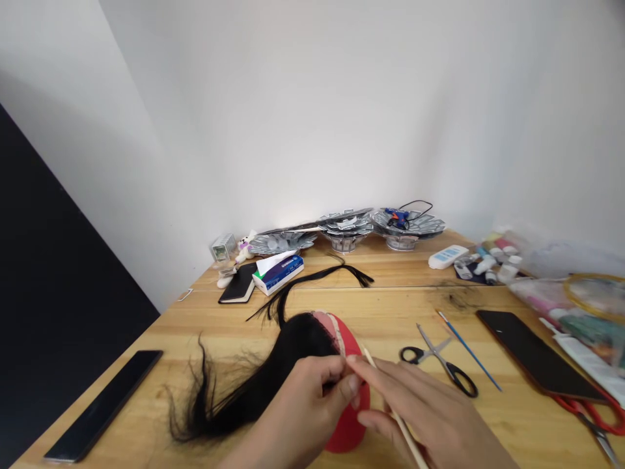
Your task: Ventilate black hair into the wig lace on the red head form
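Observation:
A bundle of black hair point(273, 371) is attached to a pink, net-like base on a rounded red form point(344, 433), its loose ends spread leftward over the table. Along the base's edge runs a whitish strip point(338, 333). My left hand point(307, 394) is closed in a pinch at that edge; whatever lies between thumb and forefinger is hidden. Beside it, my right hand point(424, 407) holds a thin pale wooden stick point(409, 435), whose tip shows above the forefinger. The fingertips of both hands meet over the red form and hide part of it.
Black-handled scissors point(434, 358) lie opened right of my hands, with a blue brush point(471, 352) and a dark phone point(537, 352) beyond. A black slab point(105, 404) is at left. Behind are a tissue pack point(278, 275), a notebook point(239, 283) and a loose hair strand point(317, 275).

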The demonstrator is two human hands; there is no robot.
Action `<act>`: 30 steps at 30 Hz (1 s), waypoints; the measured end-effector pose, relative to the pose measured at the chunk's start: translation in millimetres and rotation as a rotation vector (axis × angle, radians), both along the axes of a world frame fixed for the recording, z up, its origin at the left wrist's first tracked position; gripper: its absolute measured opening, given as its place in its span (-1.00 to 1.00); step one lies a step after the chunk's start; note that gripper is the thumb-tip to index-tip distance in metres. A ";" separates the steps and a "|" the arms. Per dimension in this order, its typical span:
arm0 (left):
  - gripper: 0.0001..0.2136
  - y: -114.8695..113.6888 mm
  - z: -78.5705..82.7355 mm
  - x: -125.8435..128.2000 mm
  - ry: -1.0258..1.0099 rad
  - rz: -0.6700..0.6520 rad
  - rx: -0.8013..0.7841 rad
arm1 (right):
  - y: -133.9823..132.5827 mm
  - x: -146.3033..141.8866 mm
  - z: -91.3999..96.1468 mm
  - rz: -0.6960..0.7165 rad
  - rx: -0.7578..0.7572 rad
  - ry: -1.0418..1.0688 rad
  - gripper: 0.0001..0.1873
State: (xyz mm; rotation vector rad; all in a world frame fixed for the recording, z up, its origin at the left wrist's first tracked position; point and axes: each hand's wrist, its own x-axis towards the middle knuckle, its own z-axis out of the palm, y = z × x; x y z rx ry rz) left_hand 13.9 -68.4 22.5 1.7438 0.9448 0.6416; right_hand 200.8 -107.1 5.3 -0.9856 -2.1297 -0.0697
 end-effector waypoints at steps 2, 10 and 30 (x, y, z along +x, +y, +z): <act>-0.70 -1.9 1.2 -1.8 0.009 -0.016 -0.009 | 4.5 -5.9 -1.4 0.015 -0.074 -0.021 -0.55; -0.89 -9.8 2.4 -17.4 0.196 0.042 0.071 | 12.5 -2.6 -1.4 0.021 -0.322 0.027 -0.76; -0.85 -0.9 11.8 -13.6 -0.484 0.240 0.139 | 12.4 -94.2 -41.9 0.373 -1.134 1.432 -0.51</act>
